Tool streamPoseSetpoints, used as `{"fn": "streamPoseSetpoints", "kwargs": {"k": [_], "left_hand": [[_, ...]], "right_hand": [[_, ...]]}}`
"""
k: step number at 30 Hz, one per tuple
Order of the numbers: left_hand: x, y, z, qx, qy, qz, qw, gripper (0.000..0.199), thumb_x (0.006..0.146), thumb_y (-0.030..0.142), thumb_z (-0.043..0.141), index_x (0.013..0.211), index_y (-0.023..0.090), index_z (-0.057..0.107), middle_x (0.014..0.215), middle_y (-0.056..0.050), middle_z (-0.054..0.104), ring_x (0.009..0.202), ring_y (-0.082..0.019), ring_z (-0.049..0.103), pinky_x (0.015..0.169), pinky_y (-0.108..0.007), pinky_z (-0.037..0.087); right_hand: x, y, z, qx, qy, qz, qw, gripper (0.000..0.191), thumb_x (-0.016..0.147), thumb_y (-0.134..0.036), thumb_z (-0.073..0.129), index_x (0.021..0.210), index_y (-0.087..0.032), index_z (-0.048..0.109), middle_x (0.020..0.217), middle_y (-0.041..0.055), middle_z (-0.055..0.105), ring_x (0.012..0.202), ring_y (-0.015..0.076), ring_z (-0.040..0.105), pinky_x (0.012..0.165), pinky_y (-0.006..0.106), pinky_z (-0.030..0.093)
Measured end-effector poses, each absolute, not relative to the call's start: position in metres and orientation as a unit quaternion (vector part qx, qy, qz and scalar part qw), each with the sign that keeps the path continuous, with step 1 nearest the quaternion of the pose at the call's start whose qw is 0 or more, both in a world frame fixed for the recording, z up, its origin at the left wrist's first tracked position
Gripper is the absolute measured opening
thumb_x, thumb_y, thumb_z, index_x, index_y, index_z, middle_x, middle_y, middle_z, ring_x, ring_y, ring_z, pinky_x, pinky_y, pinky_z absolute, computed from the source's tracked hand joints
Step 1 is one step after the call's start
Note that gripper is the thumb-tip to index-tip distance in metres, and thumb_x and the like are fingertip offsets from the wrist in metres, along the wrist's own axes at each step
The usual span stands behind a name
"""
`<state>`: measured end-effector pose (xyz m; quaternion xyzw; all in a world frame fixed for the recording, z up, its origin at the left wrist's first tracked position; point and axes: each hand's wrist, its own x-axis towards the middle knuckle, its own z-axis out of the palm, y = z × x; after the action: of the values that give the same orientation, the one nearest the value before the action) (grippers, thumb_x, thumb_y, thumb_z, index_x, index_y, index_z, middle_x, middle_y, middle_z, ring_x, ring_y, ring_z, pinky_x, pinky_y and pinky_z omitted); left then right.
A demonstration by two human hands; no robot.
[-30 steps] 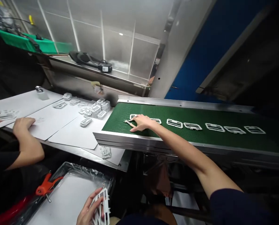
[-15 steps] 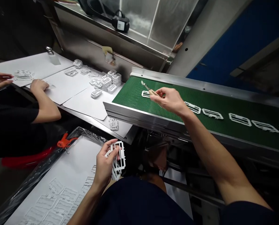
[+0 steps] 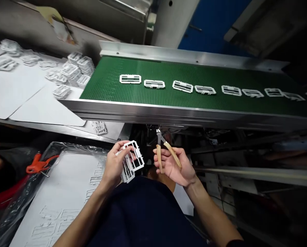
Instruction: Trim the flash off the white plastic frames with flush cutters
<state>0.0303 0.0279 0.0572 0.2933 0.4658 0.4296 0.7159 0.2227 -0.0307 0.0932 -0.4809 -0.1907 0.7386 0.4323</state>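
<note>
My left hand is closed on white plastic frames, at least two, tilted one over the other just above my lap. To its right, my right hand holds a pair of nippers, palm up. Their tan handles are spread and the metal jaws point up, away from the frames. Beyond both hands, more white frames lie in a row along the green conveyor belt.
Stacks of white frames stand on the white-covered table at the left. Below it, a white sheet carries thin frame pieces, with an orange clamp at its plastic-lined edge. A metal rail borders the belt.
My right hand has come back from the belt to beside my left hand, and the nippers' handles now show spread. A frame lies where it was reaching. The view has swung right.
</note>
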Motion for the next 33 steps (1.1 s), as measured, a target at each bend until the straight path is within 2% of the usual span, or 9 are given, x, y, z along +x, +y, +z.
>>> {"fn": "streamPoseSetpoints", "kwargs": {"k": [1, 3, 5, 7, 15, 21, 26, 29, 33], "left_hand": [[0.032, 0.028, 0.056, 0.288, 0.464, 0.42, 0.725, 0.033, 0.073, 0.03, 0.071, 0.099, 0.017, 0.056, 0.081, -0.002, 0.062, 0.058, -0.016, 0.059, 0.049, -0.023, 0.048], [0.036, 0.028, 0.055, 0.281, 0.462, 0.403, 0.738, 0.032, 0.073, 0.029, 0.071, 0.098, 0.017, 0.056, 0.083, -0.002, 0.062, 0.06, -0.016, 0.06, 0.051, -0.024, 0.05], [0.04, 0.028, 0.055, 0.284, 0.458, 0.39, 0.747, 0.03, 0.073, 0.028, 0.071, 0.098, 0.017, 0.057, 0.082, -0.002, 0.062, 0.059, -0.015, 0.06, 0.051, -0.024, 0.05], [0.043, 0.027, 0.056, 0.29, 0.454, 0.383, 0.751, 0.03, 0.073, 0.028, 0.071, 0.097, 0.017, 0.057, 0.083, -0.002, 0.062, 0.06, -0.015, 0.06, 0.051, -0.024, 0.051], [0.051, 0.019, 0.062, 0.336, 0.455, 0.366, 0.739, 0.033, 0.072, 0.031, 0.073, 0.098, 0.016, 0.058, 0.078, -0.004, 0.065, 0.058, -0.018, 0.061, 0.05, -0.025, 0.052], [0.053, 0.01, 0.06, 0.373, 0.459, 0.383, 0.71, 0.035, 0.072, 0.032, 0.073, 0.098, 0.015, 0.059, 0.074, -0.005, 0.066, 0.057, -0.017, 0.06, 0.05, -0.025, 0.051], [0.05, 0.01, 0.06, 0.352, 0.468, 0.388, 0.712, 0.034, 0.07, 0.032, 0.074, 0.097, 0.015, 0.06, 0.078, -0.005, 0.066, 0.059, -0.017, 0.061, 0.05, -0.025, 0.052], [0.049, 0.009, 0.061, 0.351, 0.468, 0.388, 0.712, 0.034, 0.07, 0.032, 0.074, 0.096, 0.014, 0.061, 0.078, -0.005, 0.066, 0.059, -0.017, 0.061, 0.05, -0.024, 0.051], [0.049, 0.009, 0.062, 0.378, 0.476, 0.372, 0.702, 0.035, 0.072, 0.034, 0.073, 0.097, 0.015, 0.06, 0.07, -0.005, 0.065, 0.058, -0.018, 0.061, 0.05, -0.025, 0.051]], "right_hand": [[0.224, -0.033, 0.09, -0.481, -0.178, 0.74, 0.434, 0.055, 0.086, -0.048, 0.025, 0.109, -0.012, 0.06, 0.093, 0.0121, 0.059, 0.078, 0.018, 0.056, 0.067, 0.032, 0.051], [0.226, -0.038, 0.084, -0.478, -0.174, 0.733, 0.451, 0.045, 0.085, -0.048, 0.038, 0.106, -0.014, 0.059, 0.088, 0.0085, 0.056, 0.07, 0.0141, 0.052, 0.06, 0.026, 0.047], [0.226, -0.044, 0.079, -0.482, -0.195, 0.714, 0.469, 0.034, 0.079, -0.041, 0.057, 0.102, -0.016, 0.057, 0.083, 0.004, 0.052, 0.066, 0.0111, 0.048, 0.058, 0.023, 0.044], [0.224, -0.049, 0.074, -0.501, -0.235, 0.681, 0.48, 0.03, 0.075, -0.032, 0.066, 0.098, -0.018, 0.053, 0.08, 0.0012, 0.051, 0.065, 0.0098, 0.048, 0.059, 0.023, 0.043], [0.201, -0.038, 0.069, -0.666, -0.44, 0.409, 0.442, 0.027, 0.079, -0.035, 0.061, 0.097, -0.02, 0.047, 0.08, -0.0007, 0.057, 0.068, 0.0124, 0.055, 0.067, 0.027, 0.046], [0.187, -0.033, 0.061, -0.694, -0.539, 0.249, 0.408, 0.016, 0.085, -0.028, 0.048, 0.1, -0.022, 0.048, 0.084, 0.0019, 0.061, 0.075, 0.0165, 0.061, 0.07, 0.028, 0.047], [0.202, -0.03, 0.052, -0.719, -0.454, 0.27, 0.453, 0.014, 0.087, -0.03, 0.045, 0.099, -0.022, 0.045, 0.078, 0.0009, 0.06, 0.067, 0.0146, 0.062, 0.064, 0.026, 0.051], [0.21, -0.031, 0.058, -0.725, -0.45, 0.269, 0.446, 0.015, 0.085, -0.03, 0.049, 0.097, -0.021, 0.045, 0.078, 0.0, 0.059, 0.066, 0.014, 0.06, 0.066, 0.027, 0.05], [0.207, -0.036, 0.073, -0.684, -0.486, 0.338, 0.426, 0.018, 0.081, -0.03, 0.055, 0.094, -0.021, 0.047, 0.077, -0.0016, 0.059, 0.067, 0.0123, 0.058, 0.068, 0.025, 0.048]]}}
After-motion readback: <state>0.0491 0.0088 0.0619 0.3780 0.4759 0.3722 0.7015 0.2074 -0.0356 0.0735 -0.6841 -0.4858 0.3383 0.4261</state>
